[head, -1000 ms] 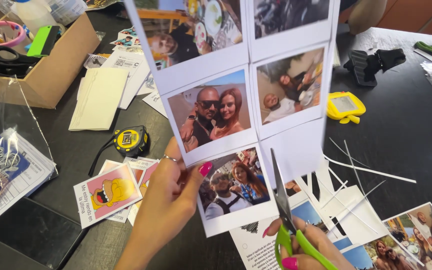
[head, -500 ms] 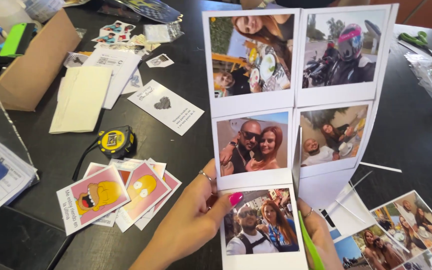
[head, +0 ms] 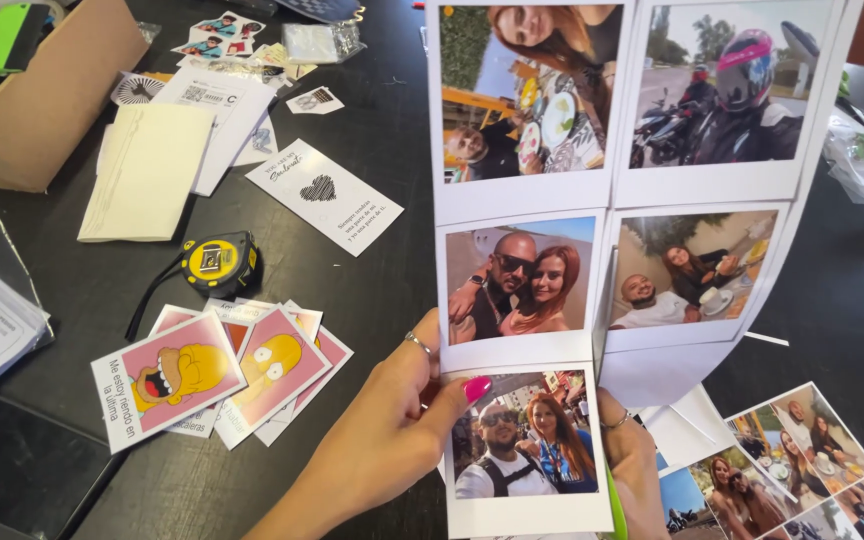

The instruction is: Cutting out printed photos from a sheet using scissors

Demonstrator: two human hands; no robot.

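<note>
Above the dark counter we hold up a printed photo sheet, a white page of instant-style pictures set in two columns. Our left hand grips its lower left edge, thumb with a pink nail pressed on the bottom photo and the fingers curled behind the paper, a ring showing on one. Our right hand sits low behind the sheet, mostly hidden; we cannot tell how its fingers are set, though a strip of green handle shows just beside it. A cut runs up between the two columns, so the left strip hangs longer than the right.

On the counter to the left lie pink cartoon cards fanned together, with a yellow tape measure just above them. Farther up sit a white card with a heart, a cream paper pad and a cardboard box. At lower right, more printed photos lie flat near thin white paper offcuts.
</note>
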